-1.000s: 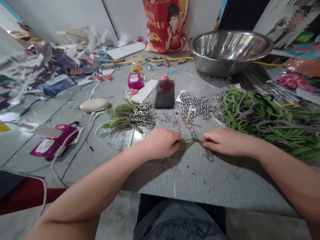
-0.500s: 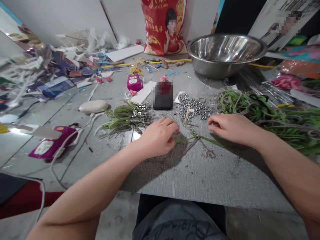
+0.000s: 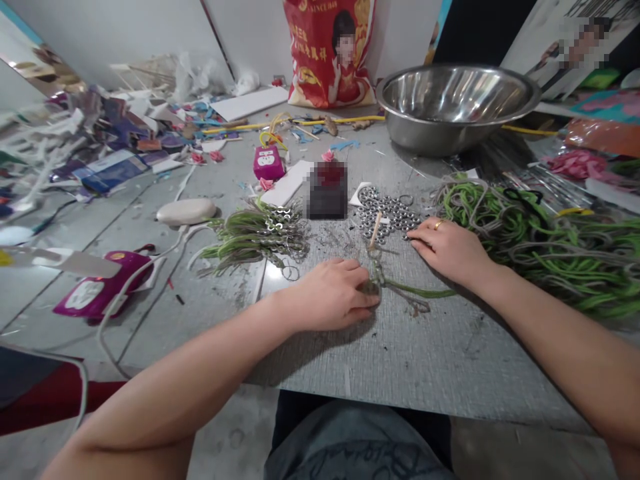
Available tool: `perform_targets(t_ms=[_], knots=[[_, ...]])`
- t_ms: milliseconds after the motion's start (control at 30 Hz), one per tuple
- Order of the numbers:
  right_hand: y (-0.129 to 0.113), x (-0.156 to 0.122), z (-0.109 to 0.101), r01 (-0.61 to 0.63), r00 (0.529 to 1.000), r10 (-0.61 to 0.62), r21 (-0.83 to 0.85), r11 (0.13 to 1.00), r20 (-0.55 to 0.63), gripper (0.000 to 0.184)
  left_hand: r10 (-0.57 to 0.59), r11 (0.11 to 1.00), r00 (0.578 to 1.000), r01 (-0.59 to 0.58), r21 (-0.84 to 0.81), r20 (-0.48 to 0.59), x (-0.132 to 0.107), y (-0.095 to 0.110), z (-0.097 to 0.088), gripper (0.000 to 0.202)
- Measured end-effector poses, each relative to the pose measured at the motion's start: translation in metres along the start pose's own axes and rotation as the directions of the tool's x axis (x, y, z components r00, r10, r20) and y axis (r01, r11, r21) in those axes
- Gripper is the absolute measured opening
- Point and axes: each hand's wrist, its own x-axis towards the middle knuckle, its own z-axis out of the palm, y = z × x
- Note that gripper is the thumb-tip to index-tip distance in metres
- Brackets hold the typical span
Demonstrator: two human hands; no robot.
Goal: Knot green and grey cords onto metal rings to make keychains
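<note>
My left hand (image 3: 333,293) rests on the grey board (image 3: 400,353), fingers closed on the knotted end of a green and grey cord (image 3: 417,291) that trails right across the board. My right hand (image 3: 445,247), with a ring on one finger, lies palm down with its fingertips at the near edge of a pile of metal nuts (image 3: 390,213). A small wooden stick (image 3: 375,230) lies on the nuts, just left of those fingertips. A bundle of finished cords with nuts (image 3: 255,237) lies left of my left hand.
A heap of loose green and grey cords (image 3: 540,233) fills the right side. A steel bowl (image 3: 455,100) and a red bag (image 3: 330,50) stand at the back. A phone (image 3: 327,190), a white oval object (image 3: 186,211), a purple device (image 3: 97,292) and scattered scraps lie nearby.
My right hand let go of the cord and moved up to the nut pile. My left hand slid right along the cord to its knot.
</note>
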Motion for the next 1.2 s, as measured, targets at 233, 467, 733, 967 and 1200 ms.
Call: perform_targets(t_ms=[233, 467, 733, 967, 1200], knots=[[-0.004, 0.000, -0.003, 0.050, 0.999, -0.050, -0.031, 0.998, 0.003, 0.025, 0.013, 0.999, 0.998, -0.011, -0.032, 0.054, -0.003, -0.004, -0.009, 0.031], [-0.002, -0.001, 0.001, 0.104, 0.994, -0.106, -0.093, 0.990, -0.012, 0.024, -0.124, 0.990, 0.989, 0.119, -0.075, -0.074, 0.002, -0.006, -0.002, 0.028], [-0.020, -0.005, -0.008, 0.347, 0.922, -0.324, 0.078, 0.935, -0.214, 0.022, -0.255, 0.967, 0.958, 0.254, -0.022, -0.128, 0.004, -0.008, 0.006, 0.027], [-0.041, -0.012, -0.011, 0.553, 0.833, -0.538, 0.239, 0.798, -0.128, 0.021, -0.189, 0.982, 0.974, 0.186, -0.038, -0.124, 0.004, -0.009, 0.009, 0.028], [-0.041, -0.012, -0.006, 0.562, 0.826, -0.552, 0.247, 0.790, -0.115, 0.022, -0.144, 0.989, 0.967, 0.136, -0.048, -0.208, 0.004, -0.009, 0.009, 0.028]])
